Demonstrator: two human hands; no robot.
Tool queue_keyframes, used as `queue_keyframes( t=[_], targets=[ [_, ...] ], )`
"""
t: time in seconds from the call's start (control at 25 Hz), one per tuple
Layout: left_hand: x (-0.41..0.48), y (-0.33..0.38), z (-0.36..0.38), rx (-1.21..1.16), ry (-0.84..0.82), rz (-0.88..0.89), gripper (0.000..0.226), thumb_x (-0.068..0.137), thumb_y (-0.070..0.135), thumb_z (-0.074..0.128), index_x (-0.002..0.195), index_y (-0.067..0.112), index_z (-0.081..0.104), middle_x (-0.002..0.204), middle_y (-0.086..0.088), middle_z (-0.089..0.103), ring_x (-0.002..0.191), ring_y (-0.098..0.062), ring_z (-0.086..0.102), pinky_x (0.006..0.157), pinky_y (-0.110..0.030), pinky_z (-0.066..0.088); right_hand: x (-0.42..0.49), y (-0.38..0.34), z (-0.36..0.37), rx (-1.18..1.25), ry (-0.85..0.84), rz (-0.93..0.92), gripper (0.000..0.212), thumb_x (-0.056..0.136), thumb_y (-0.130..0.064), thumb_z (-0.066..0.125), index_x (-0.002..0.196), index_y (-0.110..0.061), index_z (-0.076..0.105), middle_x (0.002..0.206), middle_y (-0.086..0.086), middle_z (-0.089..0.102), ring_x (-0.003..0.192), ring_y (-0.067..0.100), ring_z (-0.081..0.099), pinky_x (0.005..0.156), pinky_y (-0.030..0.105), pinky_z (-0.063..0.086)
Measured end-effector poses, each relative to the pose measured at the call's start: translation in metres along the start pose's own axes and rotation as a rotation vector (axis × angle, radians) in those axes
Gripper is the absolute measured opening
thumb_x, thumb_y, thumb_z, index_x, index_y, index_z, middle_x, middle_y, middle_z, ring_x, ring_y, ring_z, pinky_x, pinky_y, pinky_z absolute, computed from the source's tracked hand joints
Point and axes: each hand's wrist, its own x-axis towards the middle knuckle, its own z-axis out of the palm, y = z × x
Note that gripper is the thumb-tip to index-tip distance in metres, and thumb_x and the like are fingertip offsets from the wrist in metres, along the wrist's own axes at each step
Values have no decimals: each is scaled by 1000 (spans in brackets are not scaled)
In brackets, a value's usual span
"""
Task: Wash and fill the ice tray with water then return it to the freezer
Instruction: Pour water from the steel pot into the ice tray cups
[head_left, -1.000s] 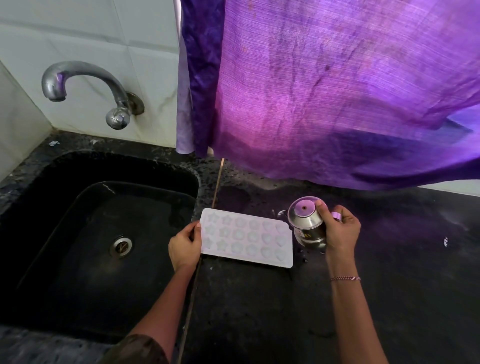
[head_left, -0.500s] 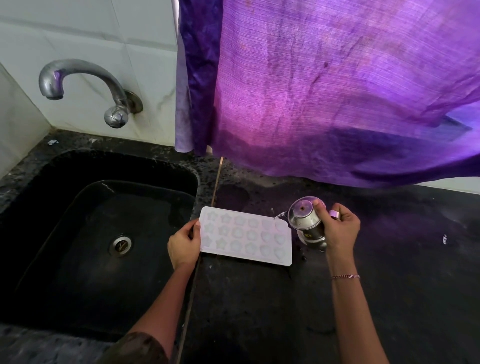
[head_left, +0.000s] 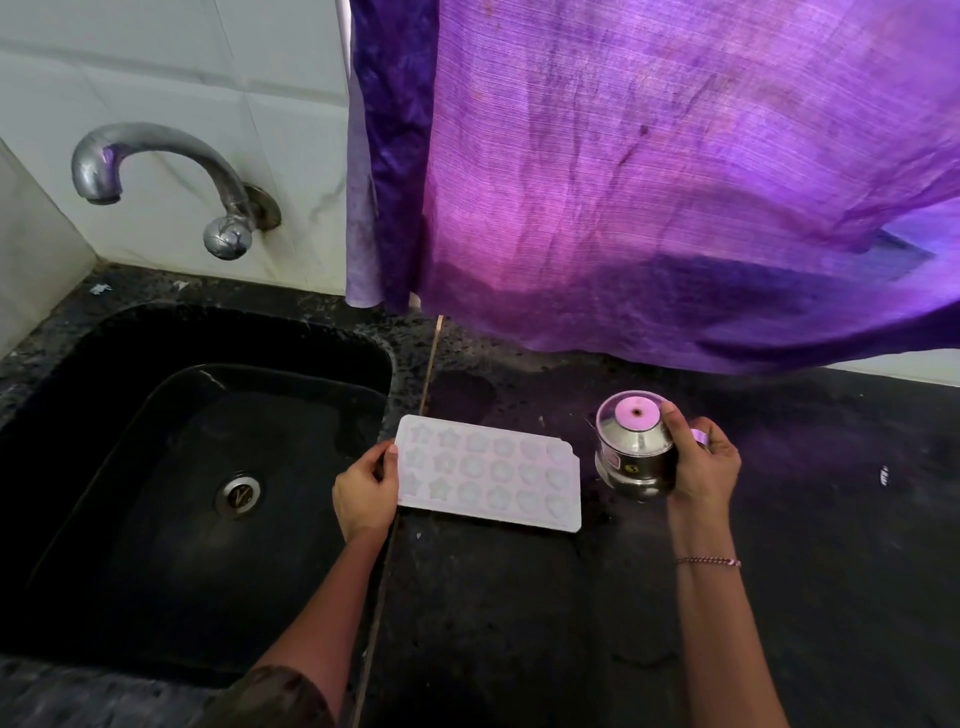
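now, label by label, from the hands outward.
left hand (head_left: 365, 491): closed around the left short edge of the ice tray, thumb lying on top of the rim, fingers tucked under it and out of sight.
right hand (head_left: 702, 466): wrapped around the right side of a small steel pot, thumb hooked over its top rim, a thin bracelet (head_left: 709, 561) on the wrist.
ice tray (head_left: 489, 472): pale, flat, rectangular, with three rows of star and flower shaped moulds; it lies on the dark counter just right of the sink, its long side running left to right and slightly tilted. whether the moulds hold water cannot be told.
steel pot (head_left: 632, 448): shiny, upright, just beside the tray's right end and not touching it; its open mouth reflects pink light.
counter (head_left: 519, 623): black speckled stone, with wet-looking marks around the pot.
sink (head_left: 93, 467): deep black basin to the left, with a round metal drain (head_left: 238, 495) at the bottom.
tap (head_left: 156, 171): curved metal spout fixed to the white tiled wall, above the sink's back left corner; no water visible at the spout.
curtain (head_left: 649, 182): purple cloth hanging behind the counter, its lower edge near the stone above the tray and pot.
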Motion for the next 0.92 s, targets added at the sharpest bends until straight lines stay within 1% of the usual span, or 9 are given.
queue_keyframes(
  t=[0.12, 0.32, 0.48, 0.6, 0.68, 0.8, 0.92],
  targets=[
    [0, 1, 0, -4, 0, -8, 24, 92, 31, 57, 107, 21, 72, 72, -6, 70, 67, -17, 61, 66, -29, 50, 0, 1, -4, -19, 3, -6, 50, 78, -11, 73, 54, -21, 31, 45, -14, 38, 52, 6, 35, 50, 16, 38],
    [1, 0, 1, -8, -14, -9, 25, 91, 33, 56, 105, 22, 73, 73, -3, 71, 69, -17, 64, 67, -32, 53, -2, 2, -4, -61, -19, -50, 51, 79, -8, 72, 55, -18, 28, 40, -15, 32, 43, 0, 29, 44, 12, 32],
    [0, 0, 0, -12, -10, -5, 23, 91, 32, 56, 104, 22, 72, 73, -3, 71, 68, -17, 63, 67, -31, 52, -1, 4, -4, -81, -28, -68, 53, 79, -8, 72, 55, -18, 27, 40, -15, 31, 42, 0, 27, 44, 13, 31],
    [0, 0, 0, -15, -11, -5, 22, 91, 31, 56, 104, 22, 73, 71, -4, 70, 68, -18, 63, 65, -30, 51, -1, 7, -6, -103, -40, -62, 54, 78, -11, 75, 48, -23, 31, 42, -13, 32, 46, 2, 29, 46, 15, 32],
    [0, 0, 0, -19, -11, 5, 22, 91, 30, 57, 104, 22, 73, 70, -3, 69, 66, -17, 63, 63, -29, 50, -2, 7, -6, -116, -45, -71, 53, 78, -10, 74, 49, -23, 32, 42, -13, 33, 45, 2, 30, 45, 15, 33],
    [1, -1, 1, -20, -1, 21, 22, 91, 30, 57, 104, 22, 73, 68, -4, 68, 65, -19, 63, 63, -31, 50, -4, 5, -5, -142, -38, -95, 48, 79, -6, 72, 54, -15, 31, 38, -14, 38, 39, 0, 36, 43, 12, 37],
    [1, 0, 1, -19, 3, 18, 22, 91, 30, 58, 104, 22, 73, 71, -7, 69, 68, -22, 64, 65, -33, 51, -5, 4, -5, -176, -41, -108, 47, 79, -8, 73, 55, -15, 32, 38, -13, 40, 40, 0, 38, 43, 12, 39]
  ],
)
